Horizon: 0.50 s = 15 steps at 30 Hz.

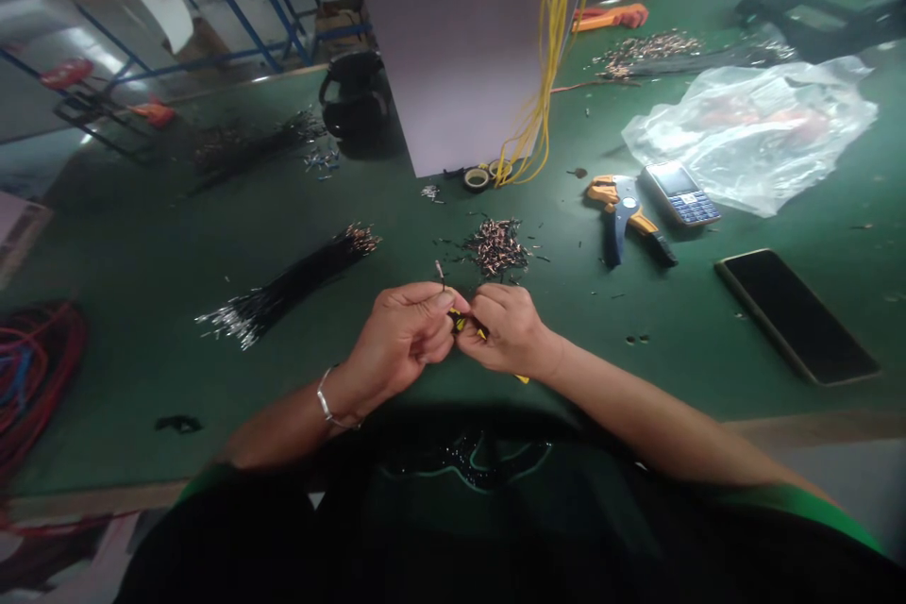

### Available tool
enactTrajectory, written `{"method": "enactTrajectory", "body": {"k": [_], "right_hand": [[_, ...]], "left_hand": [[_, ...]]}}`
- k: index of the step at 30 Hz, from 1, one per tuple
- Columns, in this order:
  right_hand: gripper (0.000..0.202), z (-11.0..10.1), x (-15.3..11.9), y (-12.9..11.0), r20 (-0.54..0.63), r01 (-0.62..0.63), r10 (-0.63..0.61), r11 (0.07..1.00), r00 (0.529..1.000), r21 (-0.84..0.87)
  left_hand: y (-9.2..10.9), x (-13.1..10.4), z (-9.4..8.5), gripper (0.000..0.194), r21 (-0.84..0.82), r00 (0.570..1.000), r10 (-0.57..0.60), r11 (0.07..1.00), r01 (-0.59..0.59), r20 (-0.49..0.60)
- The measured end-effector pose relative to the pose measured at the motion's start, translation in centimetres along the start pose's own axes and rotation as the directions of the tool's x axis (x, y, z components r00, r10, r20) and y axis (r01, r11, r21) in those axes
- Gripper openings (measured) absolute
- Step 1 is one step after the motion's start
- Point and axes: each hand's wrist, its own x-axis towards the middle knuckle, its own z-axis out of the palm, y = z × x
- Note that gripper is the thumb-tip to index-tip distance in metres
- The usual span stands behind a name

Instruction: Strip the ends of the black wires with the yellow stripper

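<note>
My left hand is closed, with thumb and index finger pinching a short dark wire whose pale tip points up. My right hand meets it at the fingertips, wrapped round a black-and-yellow tool that is mostly hidden by the fingers; its exact kind does not show. Just beyond the hands lies a heap of short wire offcuts, black with coppery ends. To the left rests a bundle of black wires, silvery tips at one end and coppery ends at the other.
Wire strippers, a keypad phone and a smartphone lie to the right, near a clear plastic bag. A pale upright panel stands ahead, with yellow wires hanging beside it. Red cable coils sit far left.
</note>
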Motion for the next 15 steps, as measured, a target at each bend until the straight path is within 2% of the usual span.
{"method": "enactTrajectory", "body": {"k": [4, 6, 8, 10, 12, 14, 15], "right_hand": [[0.02, -0.2, 0.3, -0.1, 0.016, -0.073, 0.072, 0.992, 0.997, 0.099], [0.017, -0.5, 0.4, -0.2, 0.046, -0.175, 0.169, 0.963, 0.984, 0.205], [0.014, -0.8, 0.5, -0.3, 0.106, -0.334, 0.317, 0.882, 0.943, 0.332], [0.011, -1.2, 0.6, -0.3, 0.241, -0.531, 0.476, 0.702, 0.845, 0.474], [0.009, -1.4, 0.7, -0.2, 0.409, -0.68, 0.561, 0.448, 0.719, 0.581], [0.008, -1.5, 0.7, -0.1, 0.524, -0.73, 0.564, 0.228, 0.638, 0.644], [0.007, -1.5, 0.7, 0.0, 0.55, -0.73, 0.559, 0.156, 0.621, 0.665]], "left_hand": [[0.4, 0.2, -0.2, 0.015, -0.024, 1.0, -0.011, 1.0, 0.011, -0.008], [0.8, 0.5, -0.4, 0.013, -0.066, 1.0, -0.001, 0.998, -0.001, -0.029], [1.2, 0.7, -0.6, 0.011, -0.129, 0.999, 0.008, 0.992, -0.014, -0.048], [1.5, 0.9, -0.8, 0.011, -0.194, 0.998, 0.005, 0.981, -0.016, -0.06], [1.7, 1.1, -1.0, 0.012, -0.252, 0.997, -0.006, 0.968, -0.014, -0.078], [1.8, 1.4, -1.1, 0.016, -0.304, 0.996, -0.012, 0.952, -0.016, -0.088], [1.9, 1.5, -1.1, 0.018, -0.329, 0.996, -0.012, 0.944, -0.018, -0.089]]}}
